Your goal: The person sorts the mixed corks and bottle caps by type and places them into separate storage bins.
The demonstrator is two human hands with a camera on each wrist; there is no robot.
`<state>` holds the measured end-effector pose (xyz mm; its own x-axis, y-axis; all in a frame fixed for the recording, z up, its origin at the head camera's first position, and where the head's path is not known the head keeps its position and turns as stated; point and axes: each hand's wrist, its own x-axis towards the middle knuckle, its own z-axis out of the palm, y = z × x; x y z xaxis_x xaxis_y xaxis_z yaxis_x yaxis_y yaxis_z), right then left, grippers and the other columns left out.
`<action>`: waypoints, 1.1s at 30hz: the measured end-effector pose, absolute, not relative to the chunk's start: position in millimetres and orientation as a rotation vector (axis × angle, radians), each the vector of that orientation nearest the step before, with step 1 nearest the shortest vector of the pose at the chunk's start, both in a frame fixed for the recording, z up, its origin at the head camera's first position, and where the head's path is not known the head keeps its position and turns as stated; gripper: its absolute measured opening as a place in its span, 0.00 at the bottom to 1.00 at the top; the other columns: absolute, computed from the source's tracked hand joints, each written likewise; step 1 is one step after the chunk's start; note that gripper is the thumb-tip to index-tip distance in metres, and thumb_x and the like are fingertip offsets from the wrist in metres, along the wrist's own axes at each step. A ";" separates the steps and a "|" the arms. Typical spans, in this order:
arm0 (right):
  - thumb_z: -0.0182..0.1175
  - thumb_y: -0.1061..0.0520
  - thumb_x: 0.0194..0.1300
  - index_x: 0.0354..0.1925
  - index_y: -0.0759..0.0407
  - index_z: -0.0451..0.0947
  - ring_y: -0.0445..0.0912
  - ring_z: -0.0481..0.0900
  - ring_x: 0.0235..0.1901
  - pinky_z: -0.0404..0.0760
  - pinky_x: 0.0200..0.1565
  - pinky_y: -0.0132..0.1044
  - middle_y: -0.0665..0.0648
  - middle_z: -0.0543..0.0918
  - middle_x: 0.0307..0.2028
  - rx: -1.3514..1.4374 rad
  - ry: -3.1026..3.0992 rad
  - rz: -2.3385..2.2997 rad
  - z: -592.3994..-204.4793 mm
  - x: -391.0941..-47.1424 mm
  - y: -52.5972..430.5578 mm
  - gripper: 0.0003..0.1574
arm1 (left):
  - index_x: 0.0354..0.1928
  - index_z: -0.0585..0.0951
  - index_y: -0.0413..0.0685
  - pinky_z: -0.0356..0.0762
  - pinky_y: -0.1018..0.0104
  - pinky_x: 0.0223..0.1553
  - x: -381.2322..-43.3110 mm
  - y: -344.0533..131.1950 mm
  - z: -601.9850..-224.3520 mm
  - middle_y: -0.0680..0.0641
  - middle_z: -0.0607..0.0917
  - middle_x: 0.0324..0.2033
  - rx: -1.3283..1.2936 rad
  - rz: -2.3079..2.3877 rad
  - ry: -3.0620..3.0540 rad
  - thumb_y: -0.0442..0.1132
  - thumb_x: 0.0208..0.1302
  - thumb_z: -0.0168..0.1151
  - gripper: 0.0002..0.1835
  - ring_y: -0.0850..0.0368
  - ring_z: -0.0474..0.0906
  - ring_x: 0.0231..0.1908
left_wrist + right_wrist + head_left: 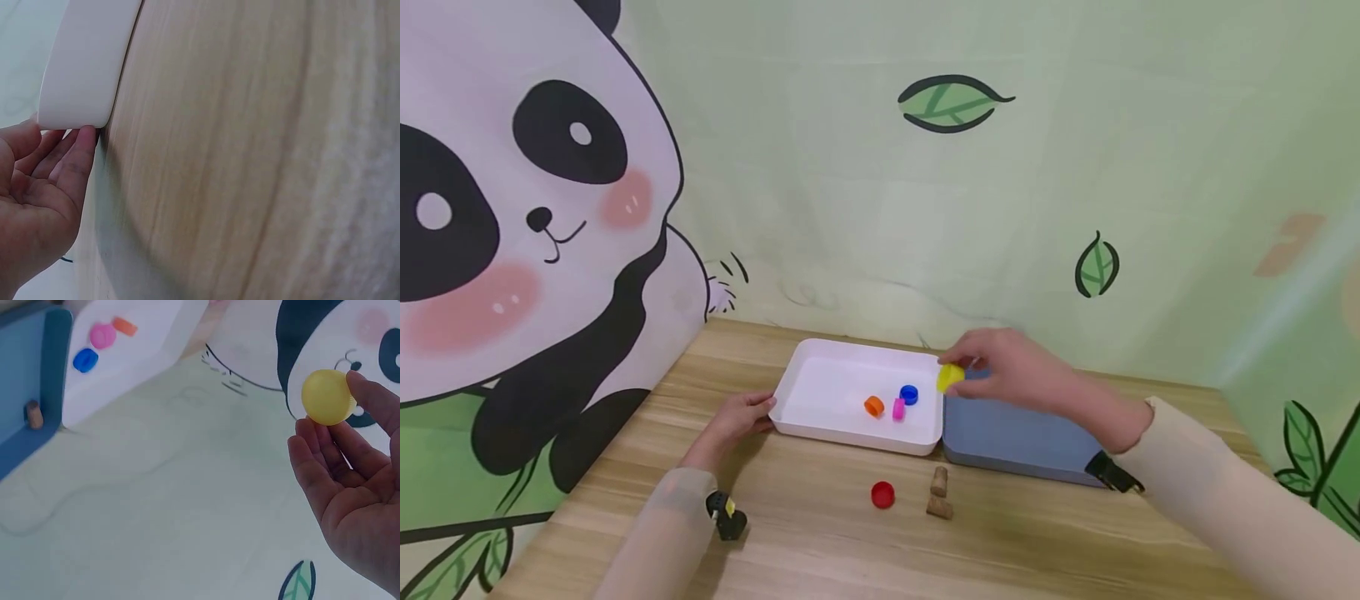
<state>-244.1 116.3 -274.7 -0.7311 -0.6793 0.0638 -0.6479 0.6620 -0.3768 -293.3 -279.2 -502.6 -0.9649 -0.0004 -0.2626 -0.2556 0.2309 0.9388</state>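
My right hand [1000, 371] pinches a yellow bottle cap [951, 377] between thumb and fingertips, above the place where the two trays meet. In the right wrist view the round yellow cap [328, 397] faces the camera. At the left end of the white tray [827, 433], my left hand [736, 418] grips the edge, thumb at the rim and fingers against the side wall [81, 94]. Inside that tray lie an orange cap [874, 407], a blue cap [909, 395] and a pink cap [898, 409].
A blue-grey tray [1022, 442] adjoins the white one on the right; the right wrist view shows a cork [34, 415] inside it. On the wooden table [805, 533], in front of the trays, lie a red cap [883, 495] and two corks, one upper [939, 481], one lower [939, 507].
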 end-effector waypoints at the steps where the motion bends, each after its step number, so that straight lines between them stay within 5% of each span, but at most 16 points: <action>1: 0.71 0.55 0.65 0.56 0.64 0.84 0.52 0.83 0.47 0.89 0.53 0.48 0.59 0.89 0.48 -1.123 2.797 -0.598 -270.1 -247.8 116.1 0.23 | 0.71 0.62 0.21 0.85 0.60 0.60 -293.5 -279.1 -502.6 0.20 0.65 0.70 -0.245 1.809 2.298 0.32 0.80 0.47 0.25 0.52 0.82 0.53; 10: 0.69 0.56 0.66 0.57 0.65 0.83 0.55 0.84 0.51 0.88 0.55 0.49 0.62 0.88 0.50 -1.055 2.837 -0.635 -246.4 -276.9 111.7 0.23 | 0.71 0.63 0.21 0.83 0.54 0.63 -294.4 -278.9 -501.4 0.20 0.66 0.70 -0.265 1.814 2.263 0.32 0.79 0.49 0.26 0.51 0.83 0.52; 22: 0.68 0.55 0.68 0.59 0.66 0.81 0.57 0.83 0.55 0.86 0.59 0.49 0.65 0.87 0.54 -0.979 2.845 -0.587 -244.3 -320.7 83.7 0.25 | 0.72 0.61 0.19 0.89 0.69 0.48 -294.6 -284.9 -498.9 0.22 0.68 0.69 -0.280 1.964 2.100 0.30 0.76 0.53 0.29 0.62 0.82 0.42; 33: 0.67 0.53 0.69 0.61 0.67 0.79 0.57 0.81 0.56 0.84 0.60 0.48 0.66 0.86 0.56 -0.848 2.823 -0.675 -262.1 -355.4 65.4 0.27 | 0.72 0.62 0.22 0.89 0.64 0.53 -296.5 -285.9 -496.3 0.22 0.67 0.70 -0.304 1.916 2.119 0.32 0.77 0.53 0.28 0.60 0.83 0.43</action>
